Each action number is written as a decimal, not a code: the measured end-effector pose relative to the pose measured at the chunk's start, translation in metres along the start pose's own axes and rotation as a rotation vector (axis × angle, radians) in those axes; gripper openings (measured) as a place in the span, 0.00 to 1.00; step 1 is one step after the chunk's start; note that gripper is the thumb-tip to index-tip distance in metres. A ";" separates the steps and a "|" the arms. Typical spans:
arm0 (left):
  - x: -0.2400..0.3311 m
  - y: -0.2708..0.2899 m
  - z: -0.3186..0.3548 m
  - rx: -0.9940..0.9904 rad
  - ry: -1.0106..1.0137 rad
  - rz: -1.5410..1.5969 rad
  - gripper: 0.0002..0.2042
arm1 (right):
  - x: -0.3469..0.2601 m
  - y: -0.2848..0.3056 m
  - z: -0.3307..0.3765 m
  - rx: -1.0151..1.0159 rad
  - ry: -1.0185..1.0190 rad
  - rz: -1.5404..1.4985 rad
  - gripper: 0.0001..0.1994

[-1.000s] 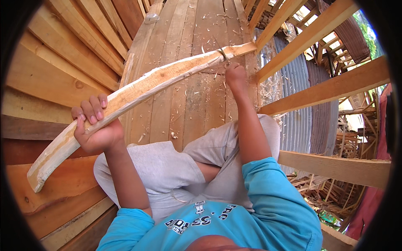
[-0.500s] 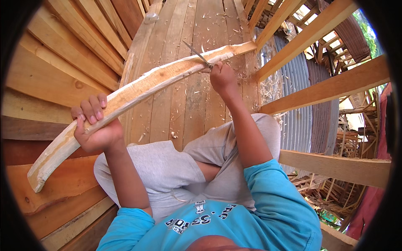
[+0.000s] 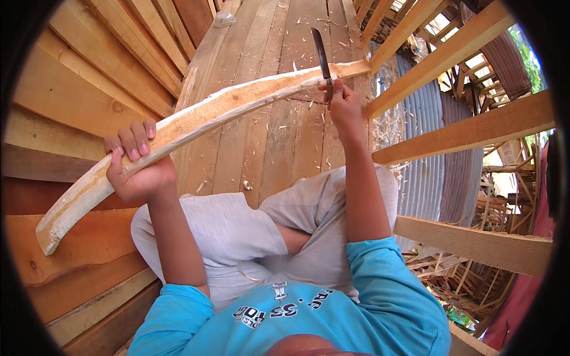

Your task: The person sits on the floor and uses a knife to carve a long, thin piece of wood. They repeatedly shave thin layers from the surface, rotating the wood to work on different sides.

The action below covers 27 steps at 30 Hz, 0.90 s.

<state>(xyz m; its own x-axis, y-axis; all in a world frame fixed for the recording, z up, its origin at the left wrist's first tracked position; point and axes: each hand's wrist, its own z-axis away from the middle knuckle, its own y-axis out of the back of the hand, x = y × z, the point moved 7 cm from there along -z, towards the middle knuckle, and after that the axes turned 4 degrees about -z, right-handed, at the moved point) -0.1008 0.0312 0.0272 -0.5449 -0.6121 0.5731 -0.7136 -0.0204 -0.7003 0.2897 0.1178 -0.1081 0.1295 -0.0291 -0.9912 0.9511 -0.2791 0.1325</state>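
A long curved wooden stick [image 3: 196, 121] slants above the plank floor [image 3: 279, 136], over the person's knees. The left hand [image 3: 138, 166] is clenched around the stick near its lower end. The right hand [image 3: 343, 105] grips a knife [image 3: 321, 54] at the stick's upper end, blade pointing up, wood shavings [image 3: 249, 185] scattered beneath.

the long curved stick [image 3: 196, 115] runs diagonally from low on the left up to the right, above the plank floor [image 3: 279, 142]. left hand [image 3: 138, 166] wraps it near the lower end, right hand [image 3: 344, 107] sits at the upper end with the knife [image 3: 322, 56] sticking up past the stick, blade probably touching it. stacked boards [image 3: 71, 89] are on the left, the railing beams [image 3: 469, 127] on the right, knees below the stick.
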 end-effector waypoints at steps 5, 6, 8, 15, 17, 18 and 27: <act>-0.001 0.000 0.000 0.016 -0.005 0.000 0.07 | 0.005 -0.032 0.022 0.074 -0.005 0.155 0.27; 0.000 0.001 0.000 0.018 -0.006 -0.002 0.07 | 0.000 -0.036 0.029 0.077 -0.012 0.204 0.29; 0.001 0.004 0.000 0.023 -0.011 -0.008 0.07 | -0.028 -0.049 0.043 0.043 0.053 0.354 0.30; -0.002 0.001 -0.001 -0.008 -0.012 0.007 0.08 | -0.021 -0.044 0.032 0.089 0.061 0.470 0.32; -0.001 0.002 -0.002 -0.012 -0.013 0.011 0.08 | -0.025 -0.043 0.034 0.071 0.085 0.493 0.32; -0.001 0.003 -0.002 -0.011 -0.013 0.011 0.07 | -0.027 -0.043 0.036 0.043 0.110 0.532 0.32; -0.003 0.001 -0.001 0.009 -0.013 0.014 0.07 | -0.016 -0.031 0.027 0.136 0.078 0.449 0.35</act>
<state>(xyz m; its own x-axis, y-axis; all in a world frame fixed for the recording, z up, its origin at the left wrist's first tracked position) -0.1006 0.0336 0.0254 -0.5489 -0.6224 0.5579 -0.7022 -0.0187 -0.7117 0.2509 0.1007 -0.0969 0.5450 -0.1053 -0.8318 0.7515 -0.3785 0.5403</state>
